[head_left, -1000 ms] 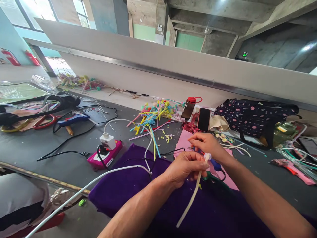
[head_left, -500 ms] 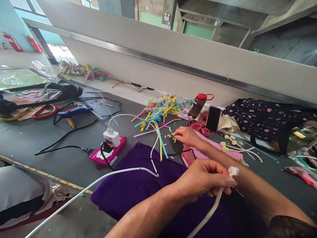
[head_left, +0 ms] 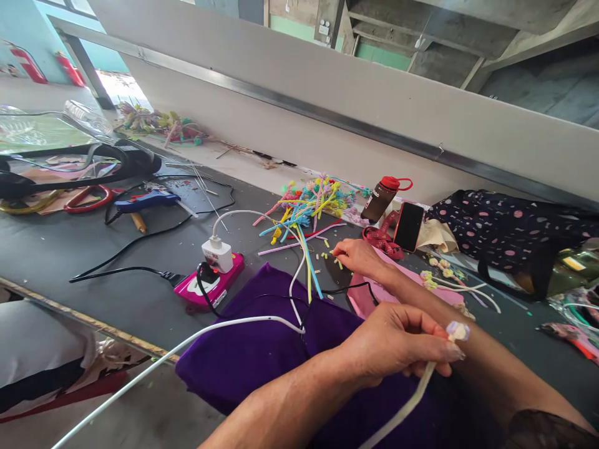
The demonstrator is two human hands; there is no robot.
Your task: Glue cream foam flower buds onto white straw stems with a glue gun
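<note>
I see the left hand (head_left: 397, 343) pinching a pale stem (head_left: 420, 391), its lilac tip (head_left: 458, 332) at the view's four o'clock. At that hand's eleven, the right hand (head_left: 359, 257) is by yellow bits (head_left: 324, 255); whether it grips one, I can't tell.

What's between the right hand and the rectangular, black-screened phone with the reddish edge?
A looped, dark-red printed strap lies between the right hand and the phone; the head view shows it.
</note>
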